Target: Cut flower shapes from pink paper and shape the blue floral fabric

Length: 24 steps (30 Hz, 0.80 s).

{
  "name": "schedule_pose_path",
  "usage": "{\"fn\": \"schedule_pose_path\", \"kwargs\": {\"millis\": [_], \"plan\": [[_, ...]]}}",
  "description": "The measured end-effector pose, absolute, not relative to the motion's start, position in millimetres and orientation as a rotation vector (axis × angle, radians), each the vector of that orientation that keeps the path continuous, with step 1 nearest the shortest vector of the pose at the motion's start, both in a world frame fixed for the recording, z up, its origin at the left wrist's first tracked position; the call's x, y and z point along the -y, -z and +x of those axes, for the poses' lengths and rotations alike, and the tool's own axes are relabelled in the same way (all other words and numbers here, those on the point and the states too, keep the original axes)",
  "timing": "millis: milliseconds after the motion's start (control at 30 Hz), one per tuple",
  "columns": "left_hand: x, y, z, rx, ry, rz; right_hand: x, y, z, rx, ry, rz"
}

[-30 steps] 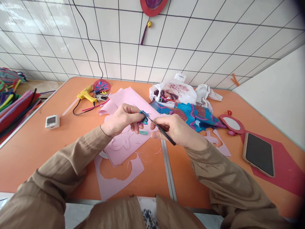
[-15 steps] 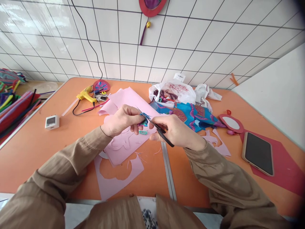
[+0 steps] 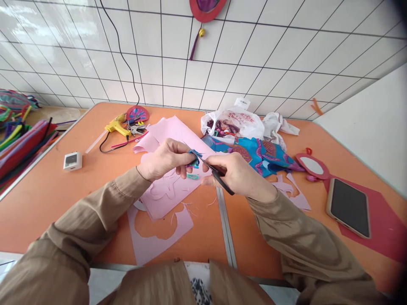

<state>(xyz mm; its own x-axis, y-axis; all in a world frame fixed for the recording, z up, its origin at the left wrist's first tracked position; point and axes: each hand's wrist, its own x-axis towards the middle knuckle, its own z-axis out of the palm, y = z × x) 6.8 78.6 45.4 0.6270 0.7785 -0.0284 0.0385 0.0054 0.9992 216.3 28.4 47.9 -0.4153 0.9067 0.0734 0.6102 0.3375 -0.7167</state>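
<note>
My left hand point(image 3: 165, 161) pinches a small blue and teal craft piece point(image 3: 193, 158) above the pink paper sheets point(image 3: 168, 186). My right hand point(image 3: 238, 173) grips a pair of black-handled scissors point(image 3: 214, 171), whose blades point up-left into the blue piece. Both hands hover over the middle of the orange table point(image 3: 47, 195). A small teal scrap point(image 3: 191, 176) lies on the pink paper just below my fingers.
A yellow glue gun point(image 3: 117, 126), keys and a round red ornament lie at the back left, a white cube point(image 3: 73, 160) nearer. Patterned blue fabric point(image 3: 257, 154), a plastic bag point(image 3: 232, 123), a small red mirror point(image 3: 312, 166) and a phone point(image 3: 349, 206) sit right. Pipe cleaners point(image 3: 19, 140) fill the left edge.
The scissors' blades have worked slightly along the blue piece; both hands stay in nearly the same place. The view has shifted a little.
</note>
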Motion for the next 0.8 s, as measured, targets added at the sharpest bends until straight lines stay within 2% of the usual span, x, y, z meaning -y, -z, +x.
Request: {"fn": "schedule_pose_path", "kwargs": {"millis": [800], "plan": [[-84.6,-40.5,9.1,-0.764,-0.700,1.456,-28.9,-50.3,214.8,2.144,-0.803,-1.364]]}}
